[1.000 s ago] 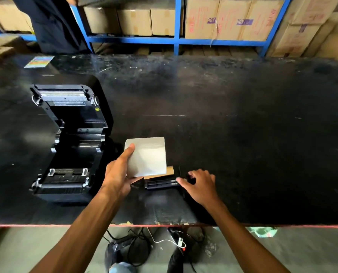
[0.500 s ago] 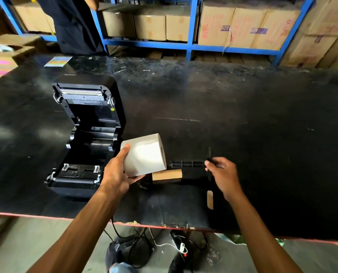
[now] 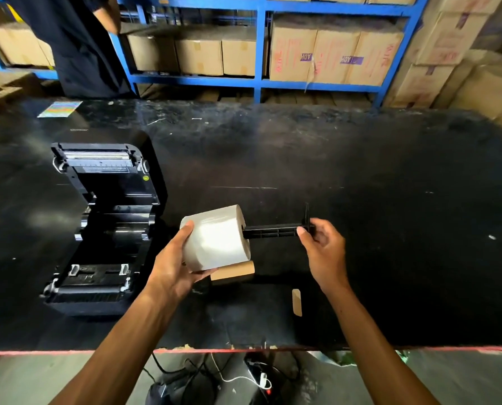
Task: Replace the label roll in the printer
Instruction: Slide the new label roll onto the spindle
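Below the counter's red-trimmed near edge, tangled black and white cables (image 3: 244, 378) lie on the grey floor; on the scuffed black counter (image 3: 390, 229) a small tan paper tag (image 3: 297, 302) lies flat, and just beyond it an empty brown cardboard core (image 3: 233, 273) rests on its side; above the core the left hand (image 3: 176, 267) cups the white cylindrical label roll (image 3: 216, 238), its grip wrapped around the roll's left end and underside; the right hand (image 3: 323, 249) pinches the flanged end of a black plastic spindle (image 3: 273, 231), whose other end sits in the roll's centre hole; to the left stands the black label printer (image 3: 103, 229), lid raised, roll bay bare; beyond the counter, blue metal shelving (image 3: 260, 80) holds brown cardboard boxes (image 3: 331, 57).
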Demonstrator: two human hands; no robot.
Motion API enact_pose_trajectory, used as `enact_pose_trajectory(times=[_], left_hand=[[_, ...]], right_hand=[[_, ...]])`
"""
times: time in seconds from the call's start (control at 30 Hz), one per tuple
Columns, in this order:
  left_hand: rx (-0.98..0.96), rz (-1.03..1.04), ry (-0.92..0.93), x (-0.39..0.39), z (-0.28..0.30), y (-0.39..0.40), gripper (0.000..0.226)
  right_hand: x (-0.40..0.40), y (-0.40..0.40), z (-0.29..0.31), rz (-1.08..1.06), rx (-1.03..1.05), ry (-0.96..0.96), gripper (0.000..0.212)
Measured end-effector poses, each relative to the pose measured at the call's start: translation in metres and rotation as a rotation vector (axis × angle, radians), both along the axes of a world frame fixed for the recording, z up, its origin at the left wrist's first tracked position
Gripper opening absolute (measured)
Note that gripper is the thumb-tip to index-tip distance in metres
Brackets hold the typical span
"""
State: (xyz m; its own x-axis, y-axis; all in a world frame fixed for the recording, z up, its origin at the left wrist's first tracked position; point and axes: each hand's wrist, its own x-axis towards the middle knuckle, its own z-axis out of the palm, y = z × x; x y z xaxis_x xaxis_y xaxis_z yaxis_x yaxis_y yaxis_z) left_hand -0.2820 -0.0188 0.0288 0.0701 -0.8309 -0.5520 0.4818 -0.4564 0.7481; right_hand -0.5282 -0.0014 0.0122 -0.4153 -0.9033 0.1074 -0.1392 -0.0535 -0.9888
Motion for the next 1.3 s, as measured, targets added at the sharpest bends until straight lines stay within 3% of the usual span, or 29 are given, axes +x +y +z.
enact_pose_trajectory(times=[0.13, 0.2, 0.43, 0.83, 1.03, 1.3], left_hand=[[-0.054, -0.007, -0.112, -0.007, 0.006, 0.001, 0.027], [-0.057, -0.017, -0.1, -0.01, 0.008, 0.003, 0.026], [-0.02, -0.034, -0.016, -0.017, 0.013, 0.003, 0.029], [-0.035, -0.035, -0.097, -0.035, 0.022, 0.002, 0.038], [-0.041, -0.015, -0.115, -0.037, 0.023, 0.003, 0.039], [-0.1, 0.0, -0.165, -0.044, 0.029, 0.0, 0.046]], right_hand=[[0.001, 0.002, 0.024, 0.04, -0.221, 0.199, 0.026], [0.0, 0.0, 0.03, 0.035, -0.245, 0.208, 0.026], [0.012, 0.0, 0.024, -0.008, -0.145, -0.055, 0.023], [0.053, 0.003, 0.009, 0.187, 0.059, 0.021, 0.021], [0.061, 0.008, 0.021, 0.311, 0.183, -0.047, 0.048], [0.064, -0.003, 0.029, 0.352, 0.211, -0.09, 0.052]])
